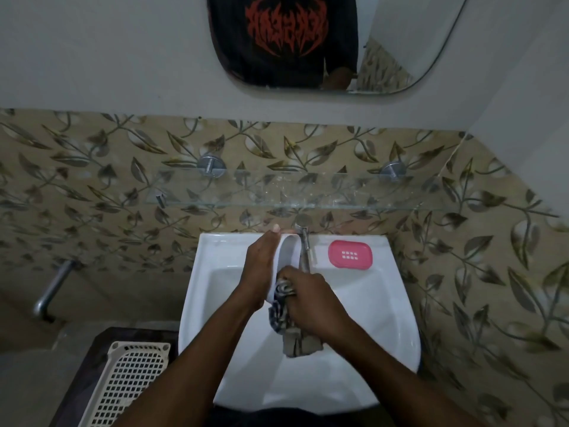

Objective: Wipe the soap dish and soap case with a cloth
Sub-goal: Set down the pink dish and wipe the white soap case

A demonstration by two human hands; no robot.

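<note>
My left hand (261, 266) holds a white soap case (288, 254) on edge over the white sink (385, 318), fingers wrapped along its far side. My right hand (311, 300) grips a bunched grey patterned cloth (284, 315) and presses it against the near end of the case. The cloth's loose end hangs into the basin. A pink soap dish (350, 254) with drain holes lies flat on the sink's back ledge, to the right of the tap (304, 251), apart from both hands.
A glass shelf (277, 192) on metal brackets hangs above the sink, under a mirror (308, 41). A cream plastic basket (126, 386) stands at the lower left. A metal pipe (52, 291) juts from the left wall. Patterned tiles cover the walls.
</note>
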